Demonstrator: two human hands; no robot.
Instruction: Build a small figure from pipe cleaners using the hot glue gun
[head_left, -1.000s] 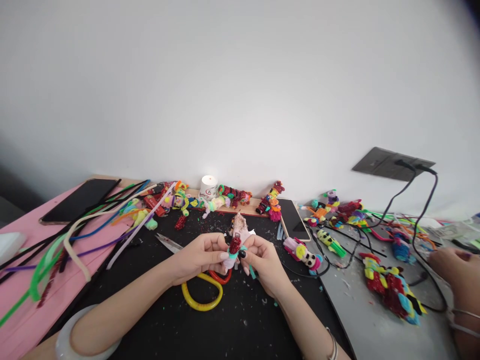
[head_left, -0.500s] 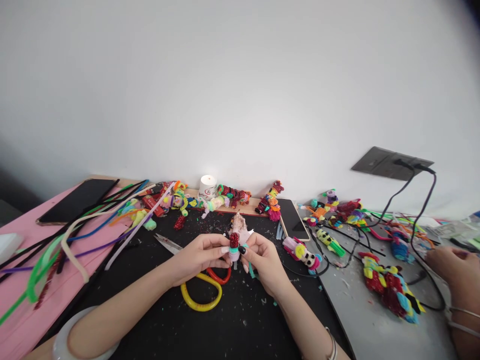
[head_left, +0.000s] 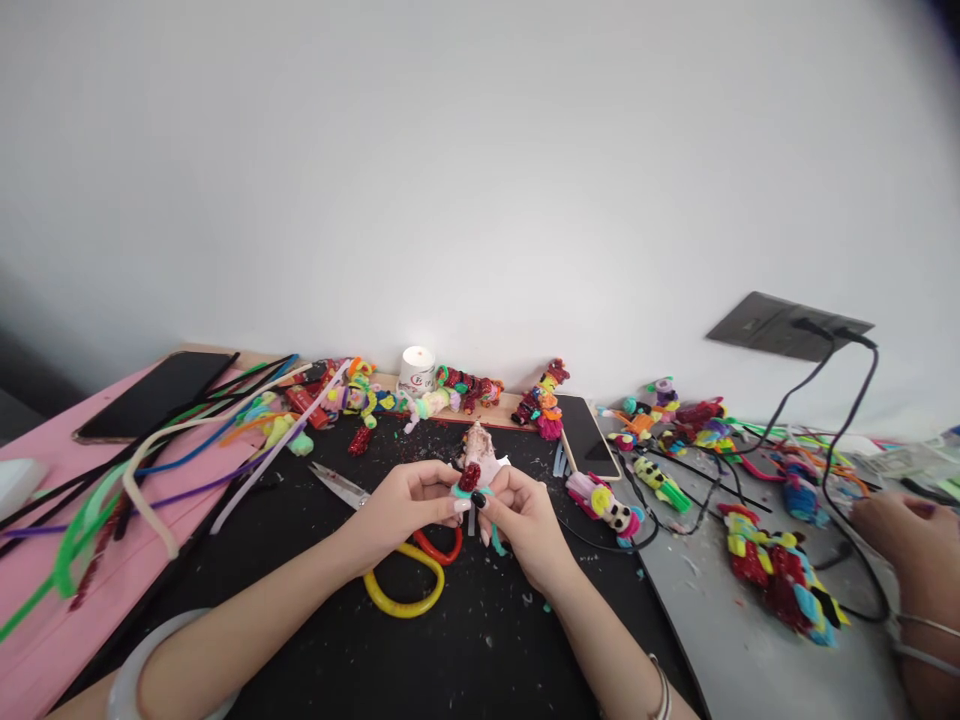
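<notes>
Near the middle of the black mat (head_left: pixel 450 670), my left hand (head_left: pixel 420 500) pinches a small pipe-cleaner figure (head_left: pixel 470 477) with a dark red glittery top. My right hand (head_left: pixel 521 515) meets it from the other side, its thumb and fingers closed on a teal pipe cleaner (head_left: pixel 497 542) that lies around the figure below the red part. The teal end hangs down under my right fingers. Most of the figure's lower part is hidden by my fingertips. Under my left wrist lie scissors (head_left: pixel 409 602) with yellow and red handles, blades pointing to the back left.
Loose pipe cleaners (head_left: pixel 142 480) spread over a pink board at left, beside a dark phone (head_left: pixel 157 397). A paper cup (head_left: pixel 417 371), several pipe-cleaner dolls (head_left: pixel 541 400) and a white-edged phone (head_left: pixel 587 437) stand or lie toward the wall. Cables cross the right side, near another person's hand (head_left: pixel 896 530).
The figure's red top has tipped and sunk a little between my hands. The teal pipe cleaner now spans between my fingertips, which have drawn closer to the figure.
</notes>
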